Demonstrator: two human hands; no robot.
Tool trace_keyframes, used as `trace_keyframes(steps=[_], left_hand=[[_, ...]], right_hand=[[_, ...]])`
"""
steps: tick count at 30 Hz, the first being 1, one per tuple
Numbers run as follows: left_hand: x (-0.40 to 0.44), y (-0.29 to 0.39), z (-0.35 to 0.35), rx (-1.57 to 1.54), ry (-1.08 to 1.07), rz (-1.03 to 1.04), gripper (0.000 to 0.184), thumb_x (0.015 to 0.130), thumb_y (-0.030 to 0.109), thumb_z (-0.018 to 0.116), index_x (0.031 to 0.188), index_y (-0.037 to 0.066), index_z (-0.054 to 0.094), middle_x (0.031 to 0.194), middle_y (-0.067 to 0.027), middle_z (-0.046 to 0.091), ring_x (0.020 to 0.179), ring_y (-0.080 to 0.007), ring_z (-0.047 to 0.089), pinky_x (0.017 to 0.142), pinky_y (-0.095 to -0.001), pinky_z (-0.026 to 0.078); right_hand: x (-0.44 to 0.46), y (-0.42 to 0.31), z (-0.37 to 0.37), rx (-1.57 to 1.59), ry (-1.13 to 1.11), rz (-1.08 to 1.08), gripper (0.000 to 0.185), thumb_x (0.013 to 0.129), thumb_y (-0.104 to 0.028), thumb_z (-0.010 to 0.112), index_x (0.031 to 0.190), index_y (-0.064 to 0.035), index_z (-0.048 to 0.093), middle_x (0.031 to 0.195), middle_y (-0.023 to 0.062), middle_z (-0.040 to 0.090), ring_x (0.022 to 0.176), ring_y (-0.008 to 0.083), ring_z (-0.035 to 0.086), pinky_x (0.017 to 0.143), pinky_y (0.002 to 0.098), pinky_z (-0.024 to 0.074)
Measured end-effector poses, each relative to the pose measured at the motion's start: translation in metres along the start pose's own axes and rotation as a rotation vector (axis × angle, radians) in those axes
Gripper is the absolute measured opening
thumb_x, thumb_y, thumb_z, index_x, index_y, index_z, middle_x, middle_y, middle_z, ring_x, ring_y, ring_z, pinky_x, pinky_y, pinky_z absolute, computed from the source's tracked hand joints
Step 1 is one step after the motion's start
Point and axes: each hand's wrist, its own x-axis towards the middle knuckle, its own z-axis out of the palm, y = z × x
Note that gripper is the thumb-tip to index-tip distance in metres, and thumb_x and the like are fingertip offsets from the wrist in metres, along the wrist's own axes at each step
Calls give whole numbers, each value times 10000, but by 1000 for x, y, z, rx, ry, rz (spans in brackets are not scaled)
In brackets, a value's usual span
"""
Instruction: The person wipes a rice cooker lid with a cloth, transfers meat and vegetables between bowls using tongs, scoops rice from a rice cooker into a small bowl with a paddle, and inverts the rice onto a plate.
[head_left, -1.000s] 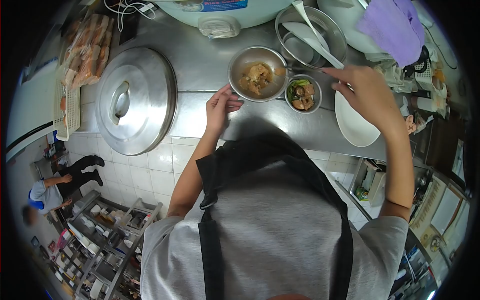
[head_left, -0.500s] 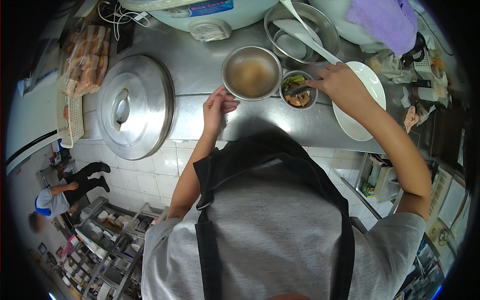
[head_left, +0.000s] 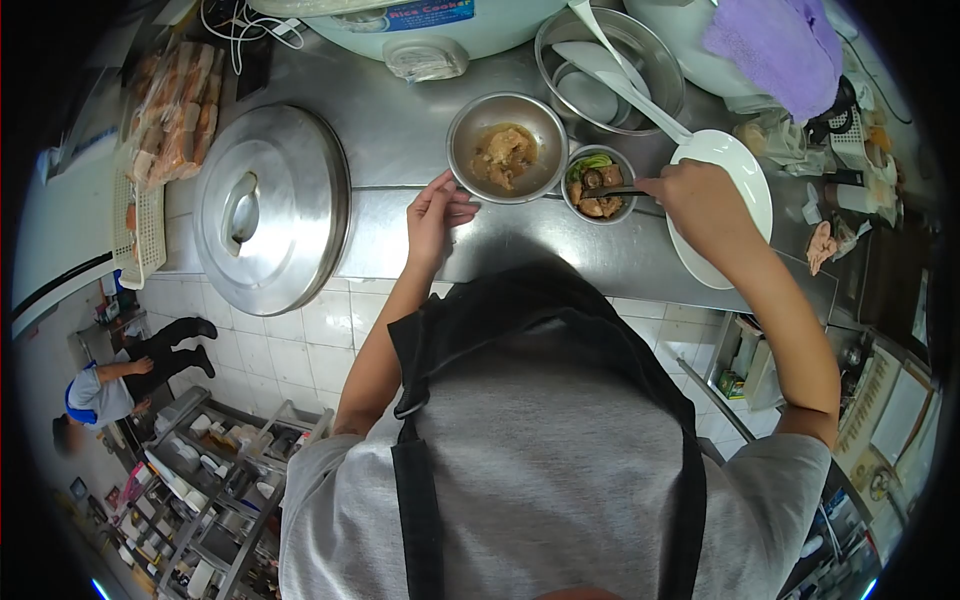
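Observation:
My left hand [head_left: 436, 212] is beside a larger steel bowl [head_left: 460, 165], its index fingertip against the lower left rim and its other fingers stretched out. Inside that bowl lies a lump of brown food [head_left: 505, 155] in a little liquid. Just to the right stands a small steel bowl [head_left: 632, 207] with chunks of meat, a dark round piece and green vegetable. My right hand [head_left: 697, 200] is closed around a thin dark metal utensil [head_left: 622, 190], its tip over the food in the small bowl. Whether it is a spoon or tongs I cannot tell. An oval white plate [head_left: 745, 165] lies partly under my right hand.
Behind the bowls, a steel basin [head_left: 668, 65] holds white ladles [head_left: 625, 85]. A large round lid [head_left: 290, 200] lies left. A rice cooker [head_left: 490, 32], a purple cloth [head_left: 780, 50] and bagged packs [head_left: 180, 120] line the counter. Another person [head_left: 105, 385] is at far left.
Brown food now lies in the larger bowl, where before the contents looked cloudy and smooth. My right hand and utensil have shifted slightly right. My left hand has stayed in place.

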Motion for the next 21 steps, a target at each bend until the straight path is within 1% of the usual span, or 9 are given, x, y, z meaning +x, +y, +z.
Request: trace_keyframes(steps=[2, 8, 11, 14, 17, 21], left_hand=[[-1, 1, 0, 2, 1, -5, 383, 995, 196, 527, 1321, -3, 552, 893, -85, 670, 757, -197, 709, 666, -292, 597], [0, 0, 1, 2, -2, -2, 383, 994, 200, 529, 1318, -3, 554, 894, -88, 670, 760, -199, 709, 670, -293, 599], [0, 0, 0, -1, -3, -4, 380, 995, 202, 530, 1314, -3, 558, 893, -86, 669, 759, -197, 708, 669, -293, 598], [-1, 1, 0, -2, 3, -9, 377, 995, 200, 528, 1311, -3, 561, 890, -84, 667, 757, -195, 707, 670, -291, 597], [-1, 1, 0, -6, -1, -8, 375, 994, 199, 531, 1311, -1, 562, 888, -82, 666, 758, -194, 707, 674, -289, 596], [-1, 0, 0, -18, -5, -5, 376, 991, 197, 537, 1311, 1, 562, 883, -80, 666, 756, -192, 707, 675, -288, 595]], right_hand=[[3, -5, 5, -36, -38, 21, 324, 779, -55, 597, 1063, -118, 740, 774, 101, 661, 747, 271, 652, 701, 381, 534], [-4, -10, -18, 11, -11, 100, 314, 789, -39, 594, 1057, -104, 744, 761, 114, 660, 743, 268, 652, 679, 395, 525], [-4, -13, -24, 46, -28, 149, 314, 795, -38, 611, 1076, -101, 737, 758, 122, 659, 724, 279, 648, 663, 403, 513], [-5, -17, -23, 98, 18, 169, 322, 824, -49, 584, 1107, -111, 724, 748, 136, 647, 755, 298, 665, 678, 405, 524], [-7, -17, -8, 154, -18, 148, 338, 828, -48, 578, 1128, -121, 717, 740, 142, 645, 742, 303, 662, 675, 413, 521], [-11, -15, -6, 166, -77, 226, 324, 835, -78, 595, 1132, -126, 716, 754, 149, 656, 742, 310, 662, 686, 422, 520]])
